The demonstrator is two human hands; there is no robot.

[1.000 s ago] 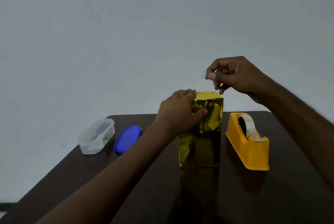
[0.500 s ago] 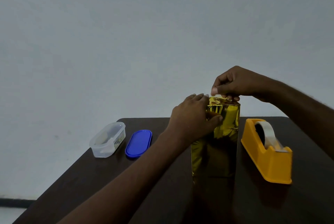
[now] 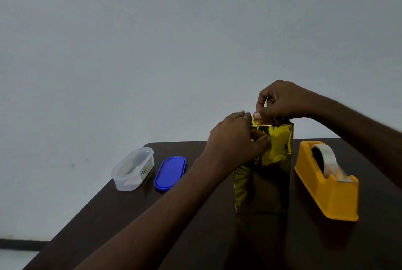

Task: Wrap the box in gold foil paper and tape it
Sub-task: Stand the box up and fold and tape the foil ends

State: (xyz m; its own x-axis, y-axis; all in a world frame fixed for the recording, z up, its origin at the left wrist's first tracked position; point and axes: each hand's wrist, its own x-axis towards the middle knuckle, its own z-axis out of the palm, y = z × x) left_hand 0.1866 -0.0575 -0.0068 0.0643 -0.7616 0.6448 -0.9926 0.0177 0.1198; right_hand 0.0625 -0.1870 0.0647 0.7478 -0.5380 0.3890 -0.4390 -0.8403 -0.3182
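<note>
The box [image 3: 268, 184], wrapped in shiny gold foil, stands upright on the dark table [image 3: 130, 226]. My left hand [image 3: 232, 141] grips its upper left corner, thumb on the front face and fingers over the top. At the top left edge my right hand [image 3: 280, 99] pinches a small clear piece of tape, with the thumb tip pressing down on the folded foil. The tape piece itself is hardly visible.
An orange tape dispenser [image 3: 326, 191] with a clear roll sits just right of the box. A blue lid [image 3: 170, 171] and a clear plastic container [image 3: 132, 169] lie at the table's far left. A plain grey wall stands behind.
My right hand has come down from above the box to its top edge with the tape. My left hand has kept its hold on the box.
</note>
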